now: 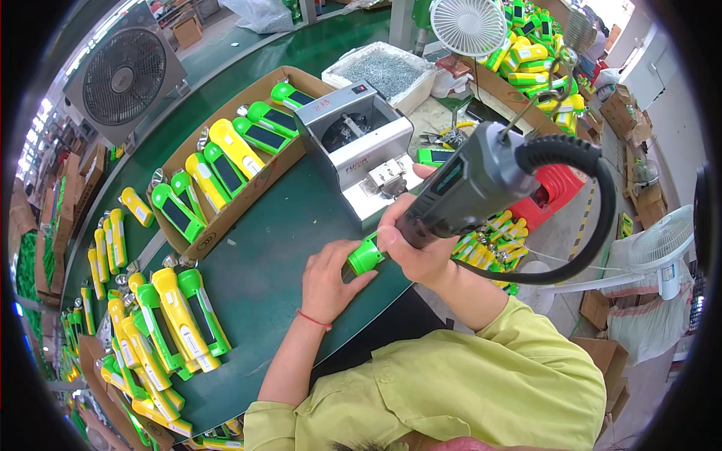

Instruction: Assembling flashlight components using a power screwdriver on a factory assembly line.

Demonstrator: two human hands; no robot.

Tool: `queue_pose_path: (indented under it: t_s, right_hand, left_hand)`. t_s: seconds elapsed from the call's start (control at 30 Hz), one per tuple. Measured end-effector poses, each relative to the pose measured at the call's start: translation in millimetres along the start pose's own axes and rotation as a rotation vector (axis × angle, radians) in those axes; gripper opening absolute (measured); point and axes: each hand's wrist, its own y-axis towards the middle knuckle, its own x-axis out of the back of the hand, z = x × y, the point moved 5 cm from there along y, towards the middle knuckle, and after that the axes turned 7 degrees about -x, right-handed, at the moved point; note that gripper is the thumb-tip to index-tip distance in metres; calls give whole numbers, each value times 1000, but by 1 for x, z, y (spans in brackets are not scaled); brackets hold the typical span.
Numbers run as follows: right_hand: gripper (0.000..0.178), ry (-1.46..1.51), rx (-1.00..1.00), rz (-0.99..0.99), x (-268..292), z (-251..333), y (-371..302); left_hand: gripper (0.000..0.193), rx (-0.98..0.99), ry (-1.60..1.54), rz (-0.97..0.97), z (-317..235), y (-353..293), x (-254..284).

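Left hand [329, 275] cupped a green flashlight [366, 257] over the bench [280, 240], right hand [410, 249] was clamped round a grey power driver [465, 184]. Flashlight looked light, stiff, kinda slick, so I'd've gripped its sides.

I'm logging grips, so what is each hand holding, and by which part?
Right hand: the grey power tool, by its lower body. Left hand: the green piece, by its left end, between thumb and fingers.

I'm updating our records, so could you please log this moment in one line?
Left hand: holding green piece; right hand: gripping grey power tool; carton: holds flashlights
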Motion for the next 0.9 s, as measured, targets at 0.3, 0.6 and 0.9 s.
queue_pose_path:
  t_s: [0.3,0.6,0.9]
  right_hand:
    - [76,-189,48,174,-2,-10,-10]
    - [75,-144,142,109,0,7,10]
    - [17,2,91,11,-1,-3,2]
  left_hand:
    - [46,21,5,-10,6,4,1]
    - [46,32,15,-6,4,6,2]
    - [46,25,0,-26,5,3,1]
